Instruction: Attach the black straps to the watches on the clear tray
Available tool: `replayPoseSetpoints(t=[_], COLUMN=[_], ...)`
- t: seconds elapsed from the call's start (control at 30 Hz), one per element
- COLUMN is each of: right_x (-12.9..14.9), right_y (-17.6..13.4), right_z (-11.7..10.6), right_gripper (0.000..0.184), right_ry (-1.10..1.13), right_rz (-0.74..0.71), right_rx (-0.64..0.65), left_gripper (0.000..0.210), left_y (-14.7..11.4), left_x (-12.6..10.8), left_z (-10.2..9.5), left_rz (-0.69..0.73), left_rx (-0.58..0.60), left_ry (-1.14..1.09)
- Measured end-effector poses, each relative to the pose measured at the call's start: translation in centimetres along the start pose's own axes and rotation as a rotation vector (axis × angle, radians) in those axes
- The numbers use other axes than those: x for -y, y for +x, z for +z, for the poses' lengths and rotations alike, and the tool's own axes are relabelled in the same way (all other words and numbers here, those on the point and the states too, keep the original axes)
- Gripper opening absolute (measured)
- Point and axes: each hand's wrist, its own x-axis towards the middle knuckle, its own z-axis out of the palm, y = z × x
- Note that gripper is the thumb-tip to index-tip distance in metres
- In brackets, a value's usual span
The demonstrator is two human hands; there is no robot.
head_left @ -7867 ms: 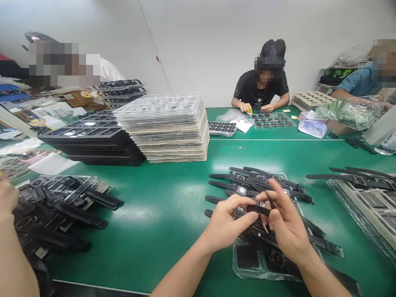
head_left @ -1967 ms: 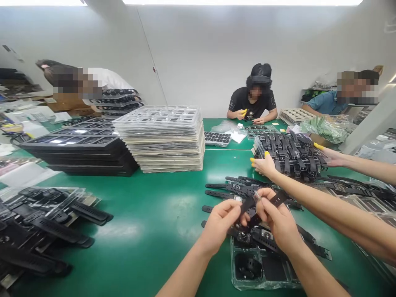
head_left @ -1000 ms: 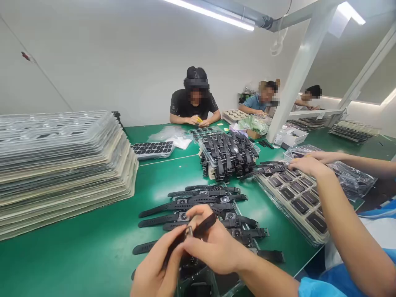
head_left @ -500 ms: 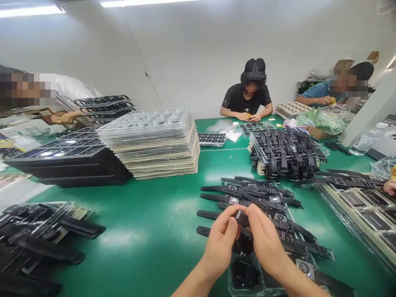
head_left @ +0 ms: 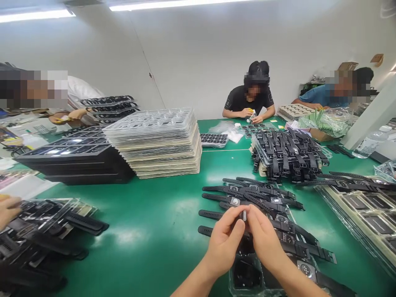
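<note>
Both hands meet low in the middle of the view, above the near edge of the green tabletop [head_left: 148, 231]. The left hand [head_left: 225, 243] and the right hand [head_left: 264, 243] each have their grip pinched, thumb and forefinger pressed onto the same small dark watch piece with a silvery end [head_left: 244, 215], held just above a loose pile of black watches with long rubber straps [head_left: 256, 198] that lies spread on the tabletop. Directly below the hands sits a clear plastic blister tray with dark pockets [head_left: 244, 276], near the bottom edge. Further off, right of centre, a tight bundle of black strapped watches on stacked trays [head_left: 286, 154] stands apart from the loose pile. On the far left of centre rises a tall stack of clear and cream plastic trays [head_left: 157, 142], with a stack of black trays [head_left: 74, 159] beside it on its left. At the near left, more black strapped watches lie in clear trays [head_left: 46, 231], with another person's hand [head_left: 8, 210] at the edge. A person in a black shirt [head_left: 249, 99] sits at the far side.
</note>
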Motion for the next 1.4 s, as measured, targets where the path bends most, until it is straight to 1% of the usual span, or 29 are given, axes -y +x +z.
replayPoseSetpoints(t=[0.1,0.13,0.17,0.27,0.33,0.43,0.57,0.73,0.87,0.93,0.97,1.07,1.1,1.13,1.17,1.2,1.3,1.33,1.37,1.4], right_x=[0.4,0.5,0.6,0.9,1.1,1.7,2.9,3.9,4.0,3.9,3.8,3.6,3.6,3.6,3.7,3.9,4.4,4.5,4.5,4.4], right_y=[-0.3,-0.4,-0.4,-0.3,-0.1,0.1,0.3,0.9,1.2,1.4,1.6,1.9,2.0,2.0,2.0,1.9,1.6,1.5,1.5,1.4], right_z=[-0.2,-0.3,-0.4,-0.8,-1.1,-1.5,-2.2,-3.5,-4.4,-4.5,-4.5,-4.4,-4.5,-4.5,-4.6,-4.6,-4.5,-4.4,-4.2,-4.0], right_gripper=[0.044,0.042,0.042,0.043,0.042,0.042,0.034,0.025,0.027,0.029,0.029,0.033,0.035,0.036,0.036,0.036,0.031,0.028,0.029,0.033], right_ry=[0.063,0.056,0.038,-0.004,0.03,0.076,0.012,-0.047,-0.058,-0.015,0.03,0.18,0.182,0.152,0.103,0.049,-0.061,-0.088,-0.113,-0.121], right_rz=[0.014,0.013,0.008,-0.025,-0.026,0.002,0.006,0.042,0.049,0.074,0.1,0.149,0.133,0.11,0.093,0.089,0.097,0.077,0.049,0.02], right_rx=[-0.076,-0.079,-0.052,0.133,0.206,0.21,0.254,0.278,0.284,0.256,0.21,-0.024,-0.09,-0.122,-0.107,-0.045,0.245,0.301,0.311,0.269], left_gripper=[0.039,0.04,0.042,0.046,0.046,0.046,0.047,0.041,0.043,0.043,0.043,0.044,0.046,0.048,0.05,0.05,0.047,0.046,0.045,0.045], left_y=[0.0,0.0,0.0,0.1,0.2,0.5,0.7,0.7,0.9,0.9,0.9,0.6,0.5,0.4,0.4,0.4,0.6,0.7,0.8,0.8], left_x=[0.0,0.1,0.1,0.1,-0.2,-0.9,-1.6,-1.2,-0.9,-1.0,-1.0,-0.8,-0.6,-0.4,-0.1,0.1,0.4,0.3,0.3,0.2], left_z=[-0.1,-0.1,-0.1,-0.4,-0.6,-0.9,-1.1,-1.0,-0.6,-0.2,-0.1,0.5,0.7,0.7,0.7,0.7,0.3,0.1,0.1,0.1], left_rz=[-0.007,-0.017,-0.024,-0.003,0.004,-0.029,-0.047,-0.126,-0.221,-0.277,-0.307,-0.402,-0.432,-0.459,-0.477,-0.486,-0.453,-0.435,-0.425,-0.425], left_rx=[0.022,0.024,0.026,0.043,0.073,0.123,0.171,0.23,0.291,0.327,0.344,0.405,0.419,0.425,0.413,0.382,0.264,0.242,0.233,0.235], left_ry=[0.064,0.065,0.054,0.021,0.044,0.107,0.156,0.133,0.064,0.003,-0.029,-0.12,-0.154,-0.189,-0.229,-0.276,-0.415,-0.442,-0.457,-0.46])
